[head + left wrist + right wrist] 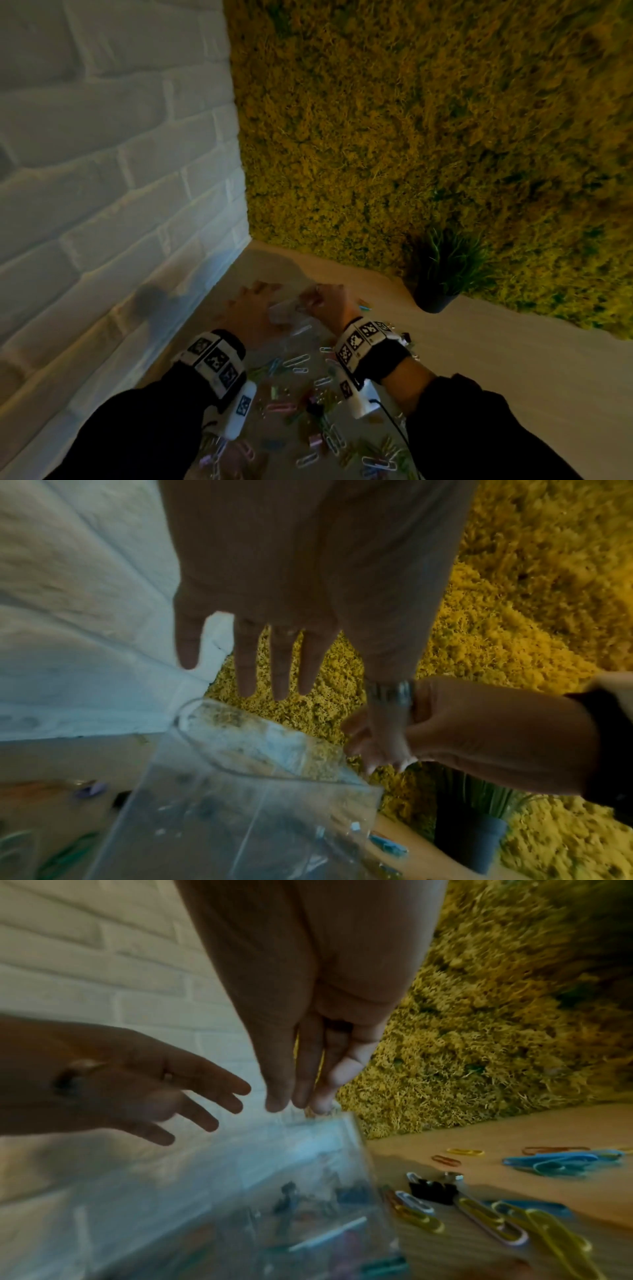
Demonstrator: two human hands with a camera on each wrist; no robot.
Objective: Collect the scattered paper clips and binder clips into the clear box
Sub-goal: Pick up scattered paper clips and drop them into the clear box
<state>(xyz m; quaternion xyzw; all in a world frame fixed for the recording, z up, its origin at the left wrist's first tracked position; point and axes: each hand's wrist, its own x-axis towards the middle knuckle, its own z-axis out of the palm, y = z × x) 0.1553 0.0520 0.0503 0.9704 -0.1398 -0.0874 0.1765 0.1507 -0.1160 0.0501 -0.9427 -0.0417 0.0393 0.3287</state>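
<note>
Two hands are at the clear box (274, 1191), which sits tilted near the brick wall (102, 171). Your right hand (308, 1042) pinches its upper rim with thumb and fingertips; your left hand (274, 601) hovers beside it, fingers spread, holding nothing. The box looks light, stiff and slippery, so grip a wall edge. Paper clips (561, 1161) and a black binder clip (433, 1191) lie scattered on the surface (479, 342); pinch these light pieces singly.

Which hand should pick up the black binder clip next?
Left, probably. The right hand pinches the clear plastic box's rim, while the left hand hovers spread and empty, though the black binder clip lies right of the box.
</note>
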